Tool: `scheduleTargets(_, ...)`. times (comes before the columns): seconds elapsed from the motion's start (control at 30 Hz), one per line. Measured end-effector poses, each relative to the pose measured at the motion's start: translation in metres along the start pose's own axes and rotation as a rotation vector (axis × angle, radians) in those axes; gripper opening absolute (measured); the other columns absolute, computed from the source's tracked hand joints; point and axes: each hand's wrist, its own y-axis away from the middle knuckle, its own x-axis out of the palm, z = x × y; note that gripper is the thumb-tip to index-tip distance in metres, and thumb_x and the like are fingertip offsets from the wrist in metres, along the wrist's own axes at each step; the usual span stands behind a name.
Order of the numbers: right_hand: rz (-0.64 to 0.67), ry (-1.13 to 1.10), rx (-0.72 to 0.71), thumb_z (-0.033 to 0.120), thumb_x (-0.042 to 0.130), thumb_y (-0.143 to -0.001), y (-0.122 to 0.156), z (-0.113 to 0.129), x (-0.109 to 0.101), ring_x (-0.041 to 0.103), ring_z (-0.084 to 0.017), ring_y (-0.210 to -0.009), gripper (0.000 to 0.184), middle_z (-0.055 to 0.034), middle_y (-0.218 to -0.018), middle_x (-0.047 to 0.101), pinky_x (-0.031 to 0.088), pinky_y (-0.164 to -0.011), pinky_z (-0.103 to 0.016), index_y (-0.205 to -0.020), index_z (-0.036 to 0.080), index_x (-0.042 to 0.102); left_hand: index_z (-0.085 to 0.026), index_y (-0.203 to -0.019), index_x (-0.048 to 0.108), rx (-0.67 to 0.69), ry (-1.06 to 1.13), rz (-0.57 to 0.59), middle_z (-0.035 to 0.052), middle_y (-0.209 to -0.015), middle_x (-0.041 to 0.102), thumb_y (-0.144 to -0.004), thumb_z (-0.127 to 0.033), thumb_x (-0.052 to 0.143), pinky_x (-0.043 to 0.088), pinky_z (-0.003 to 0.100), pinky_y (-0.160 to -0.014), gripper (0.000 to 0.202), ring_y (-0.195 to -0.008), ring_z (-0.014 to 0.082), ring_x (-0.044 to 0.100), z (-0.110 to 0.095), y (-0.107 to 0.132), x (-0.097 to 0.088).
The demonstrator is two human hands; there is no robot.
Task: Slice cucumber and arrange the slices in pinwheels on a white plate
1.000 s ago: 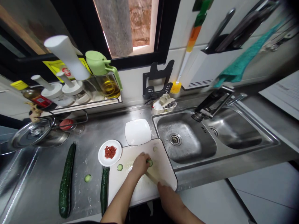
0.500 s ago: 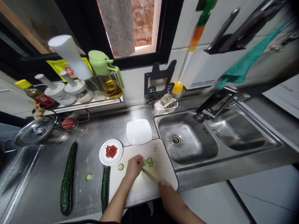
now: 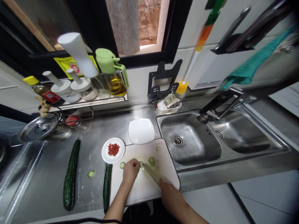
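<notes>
A cucumber stub [image 3: 141,164] is pinned mid-board by the curled left hand [image 3: 130,170]. A knife [image 3: 151,175] is gripped by the right hand [image 3: 168,193] at the cutting board's [image 3: 140,194] front edge.

A short green cucumber stub [image 3: 141,164] lies on the white plastic cutting board [image 3: 142,194] (mostly hidden). A pale-bladed kitchen knife [image 3: 151,175] slants just right of it, with round green cucumber slices [image 3: 151,161] farther right.

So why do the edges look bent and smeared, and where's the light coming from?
Head view: the wide lens bows the window frame and sink; corners smear, blurring the teal cloth; daylight through the window puts a sheen on the steel counter; the left hand and cutting board are fairly sharp.
</notes>
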Motion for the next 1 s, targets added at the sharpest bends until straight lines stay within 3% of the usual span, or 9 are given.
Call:
scheduleTargets(0.43, 0.011, 0.01, 0.019, -0.002, 0.032, -0.079, -0.004, 0.019, -0.01, 0.063, -0.023, -0.097, 0.053, -0.0158, -0.105, 0.067, 0.047, -0.079, -0.029, -0.127, 0.01, 0.05, -0.017, -0.063, 0.063, -0.02, -0.013, 0.02, -0.0005, -0.061, 0.063, -0.073, -0.016, 0.05, 0.036, 0.021, -0.06, 0.017, -0.06, 0.0113, 0.055, 0.001, -0.005, -0.002)
scheduleTargets(0.8, 0.043, 0.002, 0.009, 0.0, 0.031, -0.082, -0.007, 0.027, -0.007, 0.061, -0.023, -0.102, 0.05, -0.0157, -0.11, 0.065, 0.046, -0.083, -0.03, -0.128, 0.009, 0.048, -0.016, -0.061, 0.063, -0.018, -0.048, 0.027, 0.0002, -0.062, 0.064, -0.073, -0.014, 0.05, 0.035, 0.021, -0.061, 0.018, -0.06, 0.011, 0.055, -0.001, -0.007, -0.002)
scheduleTargets(1.0, 0.062, -0.015, 0.004, -0.003, 0.031, -0.077, 0.0, 0.019, -0.006, 0.059, -0.024, -0.106, 0.055, -0.0188, -0.115, 0.062, 0.044, -0.087, -0.032, -0.129, 0.006, 0.048, -0.016, -0.061, 0.063, -0.02, -0.047, 0.009, -0.0002, -0.061, 0.063, -0.072, -0.016, 0.05, 0.034, 0.021, -0.059, 0.017, -0.059, 0.0109, 0.054, -0.001, -0.005, 0.0)
